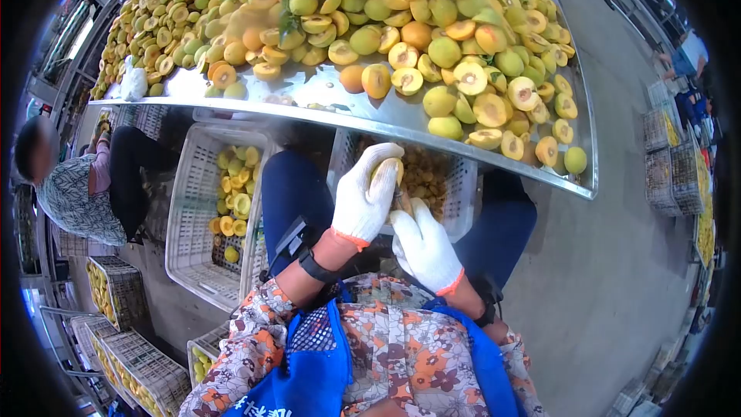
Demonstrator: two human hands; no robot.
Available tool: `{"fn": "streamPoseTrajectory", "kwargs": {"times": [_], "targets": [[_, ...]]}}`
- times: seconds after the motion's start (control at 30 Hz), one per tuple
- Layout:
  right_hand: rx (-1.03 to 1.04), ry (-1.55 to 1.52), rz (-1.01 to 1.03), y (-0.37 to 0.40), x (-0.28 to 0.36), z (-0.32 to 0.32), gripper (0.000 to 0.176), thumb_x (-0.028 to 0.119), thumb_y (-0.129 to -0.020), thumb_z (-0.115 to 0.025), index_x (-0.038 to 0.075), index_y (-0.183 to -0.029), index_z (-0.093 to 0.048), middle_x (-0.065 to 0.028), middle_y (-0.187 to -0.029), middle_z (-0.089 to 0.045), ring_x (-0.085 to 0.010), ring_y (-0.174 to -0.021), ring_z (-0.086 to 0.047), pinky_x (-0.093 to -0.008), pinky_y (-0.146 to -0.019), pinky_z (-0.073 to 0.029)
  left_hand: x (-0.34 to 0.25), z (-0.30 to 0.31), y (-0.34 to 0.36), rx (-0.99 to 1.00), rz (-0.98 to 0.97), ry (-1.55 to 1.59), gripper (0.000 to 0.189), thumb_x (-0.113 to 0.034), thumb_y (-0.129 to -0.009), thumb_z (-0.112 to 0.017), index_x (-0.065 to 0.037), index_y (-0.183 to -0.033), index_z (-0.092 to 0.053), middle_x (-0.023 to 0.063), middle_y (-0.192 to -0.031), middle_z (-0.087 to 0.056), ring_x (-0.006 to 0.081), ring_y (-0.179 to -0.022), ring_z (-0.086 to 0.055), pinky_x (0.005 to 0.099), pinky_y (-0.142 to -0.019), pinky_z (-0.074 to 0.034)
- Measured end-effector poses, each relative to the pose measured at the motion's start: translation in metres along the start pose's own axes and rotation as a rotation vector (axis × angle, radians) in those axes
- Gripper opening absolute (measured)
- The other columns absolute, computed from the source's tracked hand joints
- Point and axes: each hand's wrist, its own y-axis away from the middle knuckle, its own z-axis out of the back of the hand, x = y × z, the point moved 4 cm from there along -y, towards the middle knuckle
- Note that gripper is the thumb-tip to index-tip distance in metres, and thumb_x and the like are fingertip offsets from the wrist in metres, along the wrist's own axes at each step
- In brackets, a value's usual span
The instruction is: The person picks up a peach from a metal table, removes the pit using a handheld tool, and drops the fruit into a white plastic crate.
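Note:
White knitted gloves with orange cuffs cover both hands, held over a crate between the knees. My left hand (367, 193) is closed around a yellow fruit half (399, 171), perhaps peach or apricot, mostly hidden by the fingers. Just below and to the right, my right hand (423, 243) is closed on a small tool (402, 201); only a narrow brownish part shows, and its tip is hidden at the fruit. Under the hands, the white plastic crate (460, 201) holds brownish pits or scraps (424, 177).
A metal table (340, 112) in front bears a large heap of halved yellow fruit (370, 8). A white crate (181, 208) with fruit halves stands at left. A seated co-worker (81, 193) is farther left, near more fruit crates (139, 367). Stacked crates (675, 170) stand at right.

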Motion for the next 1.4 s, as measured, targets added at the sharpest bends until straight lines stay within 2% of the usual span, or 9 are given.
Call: {"fn": "streamPoseTrajectory", "kwargs": {"times": [0.1,0.13,0.27,0.33,0.5,0.6,0.67,0.97,1.4], "targets": [[0.079,-0.059,-0.081,0.004,-0.005,-0.003,0.023,0.013,-0.096,-0.059,0.003,-0.117,-0.060,-0.0260,-0.101,-0.058,-0.0424,-0.077,-0.064,-0.0496,-0.064,-0.052,0.010,0.005,-0.009,0.189,0.111,0.078,0.020,-0.015,-0.104,-0.053,-0.003,-0.114,-0.065,0.0083,-0.096,-0.067,0.0127,-0.089,-0.061,0.0288,-0.084,-0.050],[-0.027,0.420,0.424,0.008,0.009,-0.001,0.027,0.007,-0.091,-0.060,0.005,-0.118,-0.061,-0.0275,-0.107,-0.054,-0.0446,-0.078,-0.063,-0.0499,-0.065,-0.053,0.009,0.005,-0.008,0.197,0.114,0.053,0.023,-0.019,-0.105,-0.050,-0.002,-0.111,-0.066,0.0084,-0.096,-0.067,0.0132,-0.089,-0.061,0.0292,-0.085,-0.050],[-0.157,0.482,0.600,0.011,0.021,0.001,0.014,0.011,-0.098,-0.058,0.009,-0.112,-0.059,-0.0178,-0.092,-0.057,-0.0320,-0.065,-0.062,-0.0414,-0.054,-0.049,0.002,0.006,-0.001,0.036,-0.069,-0.058,0.029,-0.023,-0.107,-0.046,-0.005,-0.109,-0.068,0.0051,-0.095,-0.068,0.0106,-0.087,-0.062,0.0279,-0.080,-0.051],[0.196,-0.935,-0.522,0.016,-0.001,-0.008,0.009,0.022,-0.105,-0.056,0.013,-0.105,-0.055,-0.0030,-0.076,-0.051,-0.0138,-0.054,-0.051,-0.0290,-0.044,-0.039,0.011,0.007,-0.009,0.311,0.210,0.004,0.031,-0.024,-0.107,-0.045,-0.003,-0.107,-0.068,0.0043,-0.094,-0.068,0.0112,-0.085,-0.062,0.0275,-0.081,-0.050],[0.214,-0.869,-0.499,0.018,0.007,-0.008,0.018,0.032,-0.108,-0.053,0.015,-0.101,-0.051,0.0055,-0.068,-0.043,-0.0043,-0.049,-0.038,-0.0214,-0.041,-0.029,0.027,0.005,-0.001,0.194,0.066,0.098,0.036,-0.028,-0.107,-0.043,-0.003,-0.104,-0.069,0.0044,-0.092,-0.067,0.0120,-0.082,-0.060,0.0265,-0.077,-0.049],[0.264,-0.960,-0.570,0.018,0.001,-0.006,0.020,0.032,-0.108,-0.053,0.014,-0.100,-0.052,0.0049,-0.065,-0.042,-0.0052,-0.044,-0.034,-0.0223,-0.039,-0.026,0.043,0.002,-0.012,0.462,0.282,0.153,0.035,-0.028,-0.106,-0.044,-0.003,-0.104,-0.069,0.0059,-0.092,-0.067,0.0109,-0.082,-0.059,0.0258,-0.076,-0.048],[0.268,-1.020,-0.611,0.018,-0.005,-0.008,0.025,0.035,-0.108,-0.052,0.011,-0.098,-0.053,0.0049,-0.060,-0.040,-0.0053,-0.038,-0.028,-0.0230,-0.037,-0.022,0.046,-0.003,-0.008,0.336,0.254,0.150,0.031,-0.026,-0.105,-0.047,-0.003,-0.103,-0.069,0.0050,-0.092,-0.068,0.0096,-0.080,-0.058,0.0262,-0.075,-0.049],[0.471,-1.413,-0.686,0.010,-0.007,-0.011,0.032,0.040,-0.109,-0.048,0.013,-0.097,-0.058,0.0045,-0.060,-0.040,-0.0057,-0.037,-0.028,-0.0227,-0.037,-0.024,0.045,-0.004,-0.011,0.245,0.080,0.202,0.035,-0.030,-0.107,-0.045,-0.003,-0.108,-0.067,0.0059,-0.103,-0.067,0.0119,-0.094,-0.061,0.0286,-0.085,-0.050],[0.598,-1.461,-0.593,-0.001,0.003,-0.022,0.035,0.041,-0.110,-0.042,0.010,-0.107,-0.057,0.0032,-0.060,-0.041,-0.0051,-0.037,-0.029,-0.0224,-0.038,-0.025,0.046,0.005,-0.033,0.517,0.109,0.628,0.051,-0.049,-0.107,-0.041,-0.002,-0.108,-0.060,0.0177,-0.085,-0.068,0.0220,-0.070,-0.064,0.0319,-0.064,-0.053]]}}
